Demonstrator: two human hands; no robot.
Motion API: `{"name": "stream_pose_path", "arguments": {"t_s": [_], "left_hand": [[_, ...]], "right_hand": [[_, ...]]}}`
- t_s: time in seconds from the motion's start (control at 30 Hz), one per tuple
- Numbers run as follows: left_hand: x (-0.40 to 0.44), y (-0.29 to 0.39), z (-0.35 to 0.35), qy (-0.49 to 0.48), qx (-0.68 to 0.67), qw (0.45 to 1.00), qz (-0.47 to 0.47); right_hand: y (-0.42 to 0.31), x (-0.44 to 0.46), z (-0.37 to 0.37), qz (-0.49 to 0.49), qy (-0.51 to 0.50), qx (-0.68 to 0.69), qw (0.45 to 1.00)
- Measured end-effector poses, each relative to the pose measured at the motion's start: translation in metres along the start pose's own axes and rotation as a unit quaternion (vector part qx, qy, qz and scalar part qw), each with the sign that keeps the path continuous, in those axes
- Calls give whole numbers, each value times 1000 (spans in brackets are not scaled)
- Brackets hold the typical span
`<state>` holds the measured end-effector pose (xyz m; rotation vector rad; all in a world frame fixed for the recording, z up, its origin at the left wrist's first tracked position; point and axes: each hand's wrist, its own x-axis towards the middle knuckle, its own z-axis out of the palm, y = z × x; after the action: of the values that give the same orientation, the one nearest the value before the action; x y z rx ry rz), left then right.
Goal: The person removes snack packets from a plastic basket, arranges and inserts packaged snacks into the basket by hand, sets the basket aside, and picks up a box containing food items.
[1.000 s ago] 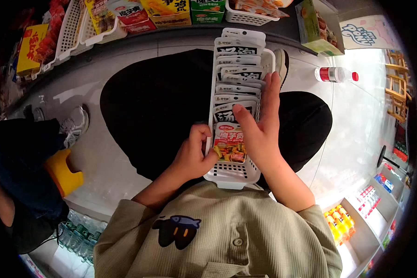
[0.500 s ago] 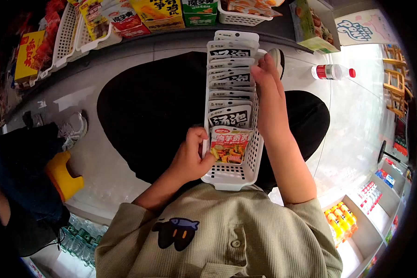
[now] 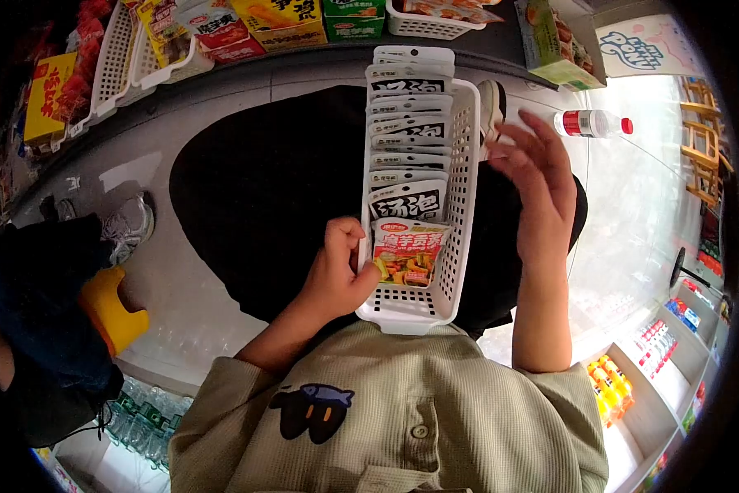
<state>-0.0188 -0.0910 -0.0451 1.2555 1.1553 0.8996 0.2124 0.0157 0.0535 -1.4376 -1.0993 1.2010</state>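
Note:
A white perforated plastic basket [image 3: 465,185] rests on my lap, its long side pointing away from me. Along its left part stands a row of snack packets [image 3: 410,131], grey-white with black labels. The front packet [image 3: 405,255] is red and white with a food picture. My left hand [image 3: 336,275] grips the basket's left wall near that packet, thumb inside and fingers outside. To the right of the basket, my right hand [image 3: 542,177] is raised in the air, fingers apart and holding nothing.
A shelf of snack boxes [image 3: 283,25] and white baskets [image 3: 110,70] runs along the top. On the floor at right lies a red-capped bottle [image 3: 587,124]. Another person's shoe [image 3: 129,230] and a yellow stool [image 3: 115,311] are at left. Orange drink bottles [image 3: 607,390] stand lower right.
My right hand has let go of the packets and the basket's right side and moved right, its fingers spreading. My left hand stays on the basket.

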Motion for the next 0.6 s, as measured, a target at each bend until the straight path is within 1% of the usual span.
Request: {"name": "stream_pose_path", "arguments": {"t_s": [0.03, 0.07, 0.13, 0.2, 0.23, 0.27, 0.3, 0.33, 0.4, 0.47, 0.5, 0.57, 0.6], "left_hand": [[1, 2, 2, 10, -6, 1000, -3], [3, 4, 4, 7, -7, 1000, -2], [5, 8, 8, 46, -97, 993, -56], [9, 14, 8, 46, -114, 991, -60], [11, 17, 8, 41, -112, 990, -69], [13, 19, 7, 36, -109, 990, -77], [13, 20, 7, 33, -106, 991, -76], [13, 21, 6, 28, -107, 990, -87], [14, 21, 6, 21, -104, 990, -96], [12, 19, 6, 21, -109, 989, -96], [12, 20, 6, 21, -107, 989, -96], [12, 22, 6, 17, -85, 992, -91], [12, 21, 7, 17, -85, 992, -93]], "right_hand": [[3, -8, -9, 21, -14, -44, 999], [10, -19, -14, 52, -22, -22, 998], [19, -41, -20, 138, -71, -54, 986], [18, -59, -14, 90, -104, -153, 978], [14, -64, -8, 24, -88, -198, 976], [16, -65, -6, 23, -86, -195, 977], [18, -67, -6, -63, -80, -319, 942], [19, -68, -5, -146, -72, -436, 885], [20, -64, -1, -135, -51, -424, 894], [20, -61, 0, -159, -76, -450, 876], [19, -58, 0, -159, -75, -448, 877], [17, -53, 1, -202, -87, -471, 854], [18, -51, 0, -201, -88, -470, 855]]}}
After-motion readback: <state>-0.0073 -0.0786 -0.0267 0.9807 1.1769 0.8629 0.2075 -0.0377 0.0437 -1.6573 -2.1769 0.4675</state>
